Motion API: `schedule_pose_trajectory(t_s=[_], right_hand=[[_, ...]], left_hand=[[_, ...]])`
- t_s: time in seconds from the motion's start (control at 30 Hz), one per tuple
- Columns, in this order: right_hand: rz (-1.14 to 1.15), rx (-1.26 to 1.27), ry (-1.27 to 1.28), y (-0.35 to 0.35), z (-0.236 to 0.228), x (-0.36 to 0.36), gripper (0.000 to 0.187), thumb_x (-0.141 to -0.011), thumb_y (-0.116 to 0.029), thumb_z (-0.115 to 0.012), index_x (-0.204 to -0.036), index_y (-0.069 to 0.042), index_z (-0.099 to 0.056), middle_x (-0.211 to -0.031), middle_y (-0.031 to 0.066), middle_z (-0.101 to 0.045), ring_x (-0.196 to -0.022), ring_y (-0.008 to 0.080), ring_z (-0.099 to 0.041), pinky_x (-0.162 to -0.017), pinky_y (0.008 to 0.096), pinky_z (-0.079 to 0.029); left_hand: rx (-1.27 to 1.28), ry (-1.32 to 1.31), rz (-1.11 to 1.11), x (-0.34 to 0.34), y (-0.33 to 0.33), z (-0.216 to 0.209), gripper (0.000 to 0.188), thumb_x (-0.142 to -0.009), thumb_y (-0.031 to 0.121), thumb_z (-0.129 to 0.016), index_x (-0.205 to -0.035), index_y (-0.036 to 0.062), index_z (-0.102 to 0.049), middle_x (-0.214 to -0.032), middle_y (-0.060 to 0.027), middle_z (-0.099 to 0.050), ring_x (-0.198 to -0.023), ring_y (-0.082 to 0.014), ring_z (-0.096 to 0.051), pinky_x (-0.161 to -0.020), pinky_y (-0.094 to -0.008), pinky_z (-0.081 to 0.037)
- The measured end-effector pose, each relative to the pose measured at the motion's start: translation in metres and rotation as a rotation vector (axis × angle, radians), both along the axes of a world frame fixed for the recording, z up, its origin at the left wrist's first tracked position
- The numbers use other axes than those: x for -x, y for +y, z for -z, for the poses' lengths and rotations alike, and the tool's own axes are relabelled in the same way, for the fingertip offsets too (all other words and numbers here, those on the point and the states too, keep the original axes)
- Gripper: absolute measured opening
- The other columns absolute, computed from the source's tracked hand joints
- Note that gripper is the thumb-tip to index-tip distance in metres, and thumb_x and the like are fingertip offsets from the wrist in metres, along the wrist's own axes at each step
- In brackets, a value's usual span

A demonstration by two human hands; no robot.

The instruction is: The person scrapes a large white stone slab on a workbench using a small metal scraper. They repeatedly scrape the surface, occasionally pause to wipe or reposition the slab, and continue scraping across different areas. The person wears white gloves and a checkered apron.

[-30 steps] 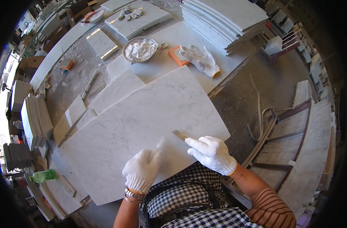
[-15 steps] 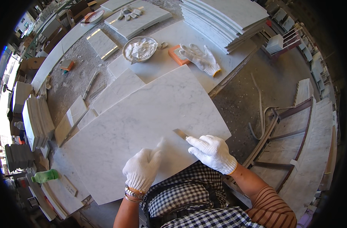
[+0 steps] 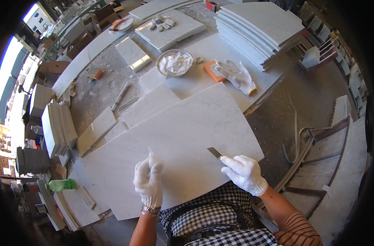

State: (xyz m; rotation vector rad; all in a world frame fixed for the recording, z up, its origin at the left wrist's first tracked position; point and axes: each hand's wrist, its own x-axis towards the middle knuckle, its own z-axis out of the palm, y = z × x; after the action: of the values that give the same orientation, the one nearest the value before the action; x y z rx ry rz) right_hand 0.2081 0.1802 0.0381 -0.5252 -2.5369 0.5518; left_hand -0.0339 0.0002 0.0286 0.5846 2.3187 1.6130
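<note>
A large white marble slab (image 3: 187, 123) with grey veining lies in front of me, its near edge against my checked apron. My right hand (image 3: 245, 174), in a white knit glove, grips a putty knife (image 3: 214, 153); its flat metal blade points up and left over the slab's right part. My left hand (image 3: 148, 182), gloved too, is above the slab's left part with thumb and fingers drawn together. A small whitish blur shows at its fingertips; what it is I cannot make out.
Beyond the slab stand a bowl of white paste (image 3: 175, 63), an orange-edged block (image 3: 213, 73) and a loose glove (image 3: 238, 76). Stacked slabs (image 3: 258, 33) rise at the far right. A green bottle (image 3: 60, 185) lies at left. A metal frame (image 3: 314, 172) stands to the right.
My left hand has turned more upright and moved left across the slab. The putty knife's blade has swung to point more upward. The whole view has shifted slightly.
</note>
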Motion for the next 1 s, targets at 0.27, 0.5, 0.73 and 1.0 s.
schedule_pose_trajectory(t_s=[0.27,0.5,0.73,1.0], right_hand=[[0.013,0.030,-0.004,0.000,-0.004,0.002,0.032,-0.085,-0.014,-0.082,-0.113,-0.001,-0.076,-0.076,0.0089,-0.069,-0.064,0.0245,-0.066,-0.057,0.0351,-0.054],[0.087,0.233,0.053,0.005,-0.001,-0.004,0.032,-0.087,-0.011,-0.081,-0.115,0.001,-0.075,-0.082,0.0139,-0.072,-0.066,0.0278,-0.068,-0.060,0.0346,-0.055],[0.340,0.873,0.169,0.035,-0.007,0.001,0.040,-0.106,-0.014,-0.064,-0.143,0.001,-0.062,-0.097,0.0076,-0.074,-0.081,0.0102,-0.070,-0.061,0.0239,-0.059],[0.227,1.060,0.104,0.062,-0.014,0.065,0.040,-0.107,-0.017,-0.063,-0.140,0.005,-0.062,-0.101,0.0078,-0.074,-0.090,0.0131,-0.072,-0.065,0.0275,-0.061]], left_hand=[[0.046,0.141,-0.316,0.125,0.009,0.011,0.036,-0.097,0.025,-0.079,-0.124,0.0036,-0.072,-0.103,-0.0015,-0.074,-0.091,-0.0103,-0.063,-0.087,-0.0285,-0.052],[0.253,0.205,-0.249,0.170,0.016,0.032,0.036,-0.097,0.022,-0.076,-0.129,0.0061,-0.071,-0.108,-0.0078,-0.074,-0.102,-0.0182,-0.069,-0.095,-0.0344,-0.053],[0.167,0.315,-0.227,0.152,0.000,0.045,0.057,-0.097,0.012,-0.072,-0.151,0.0057,-0.055,-0.148,-0.0162,-0.060,-0.127,-0.0277,-0.063,-0.112,-0.0383,-0.047],[0.262,0.422,-0.066,0.077,-0.037,0.046,0.068,-0.090,0.004,-0.076,-0.153,0.0043,-0.051,-0.158,-0.0197,-0.051,-0.153,-0.0413,-0.038,-0.126,-0.0484,-0.031]])
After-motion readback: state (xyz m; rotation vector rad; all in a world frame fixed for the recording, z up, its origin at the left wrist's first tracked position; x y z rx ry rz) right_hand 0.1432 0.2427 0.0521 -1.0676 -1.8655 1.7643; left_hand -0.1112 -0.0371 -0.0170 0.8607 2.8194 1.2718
